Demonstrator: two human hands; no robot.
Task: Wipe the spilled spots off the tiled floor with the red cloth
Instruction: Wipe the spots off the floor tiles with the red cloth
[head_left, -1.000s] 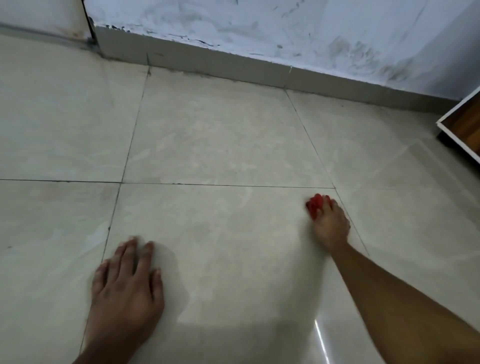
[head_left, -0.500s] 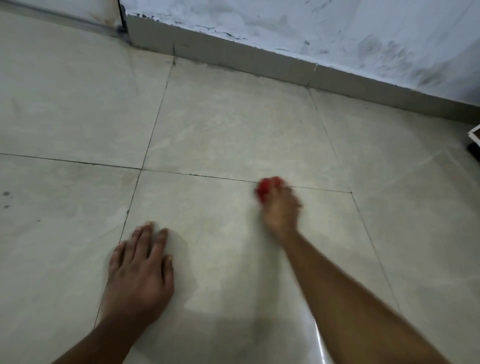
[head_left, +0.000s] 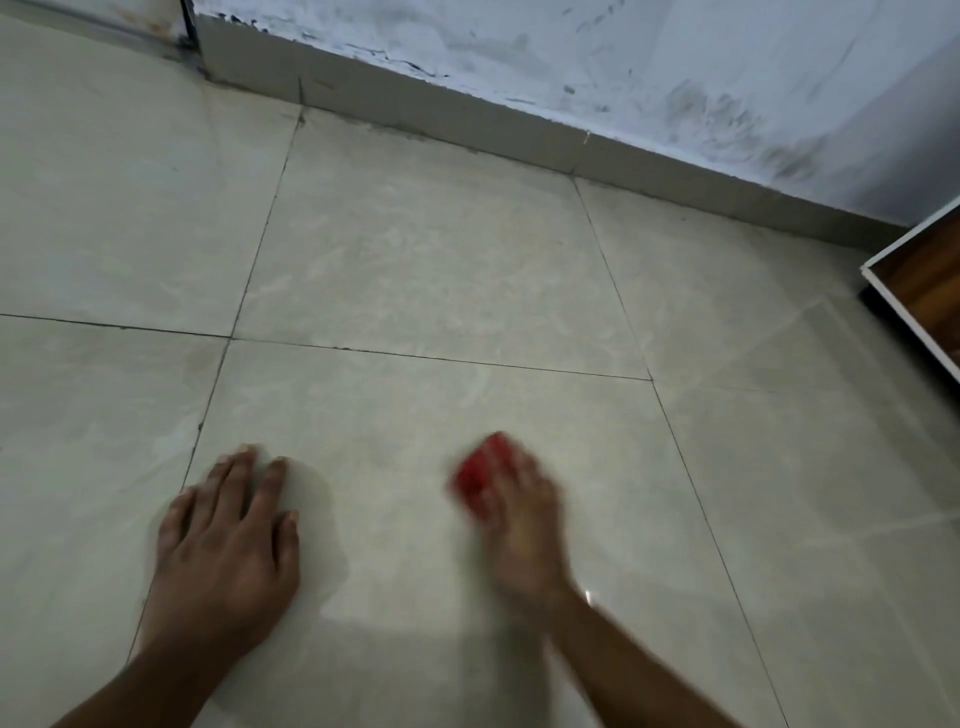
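Note:
My right hand (head_left: 522, 525) presses a small bunched red cloth (head_left: 477, 475) against the pale tiled floor (head_left: 415, 270), low in the middle of the view. The hand and cloth are blurred by motion, and most of the cloth is hidden under the fingers. My left hand (head_left: 228, 540) lies flat on the same tile to the left, palm down, fingers spread, holding nothing. No distinct spots show on the tile around the cloth.
A grey skirting (head_left: 467, 124) and a scuffed white wall (head_left: 675, 67) run along the back. A wooden panel with a white edge (head_left: 919, 280) juts in at the right. Dark grout lines cross the floor.
My right hand has swept the red cloth from the tile's far right corner leftward and back toward me. My left hand stays planted on the floor. The view has shifted a little.

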